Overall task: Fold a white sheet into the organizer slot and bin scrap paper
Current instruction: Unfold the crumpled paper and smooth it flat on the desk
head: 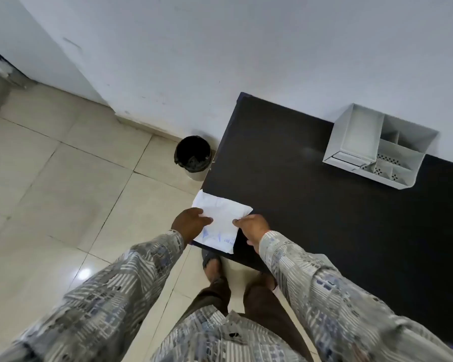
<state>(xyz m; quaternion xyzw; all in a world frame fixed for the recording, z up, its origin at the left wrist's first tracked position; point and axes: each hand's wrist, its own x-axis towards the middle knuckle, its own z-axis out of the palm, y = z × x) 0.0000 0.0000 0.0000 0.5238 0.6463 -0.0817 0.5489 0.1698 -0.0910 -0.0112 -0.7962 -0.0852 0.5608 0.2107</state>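
Note:
A creased white sheet (221,218) with blue marks near its lower end lies over the near left corner of the black table (324,205), part of it hanging past the edge. My left hand (190,222) pinches its left side and my right hand (253,227) pinches its right side. The white desk organizer (377,147) with several compartments stands at the table's far right by the wall. A round bin (193,156) with a black liner sits on the floor beside the table's left edge.
The white wall (246,48) runs behind the table and bin. Beige tiled floor (63,192) spreads to the left. My feet (212,265) stand by the table's near edge.

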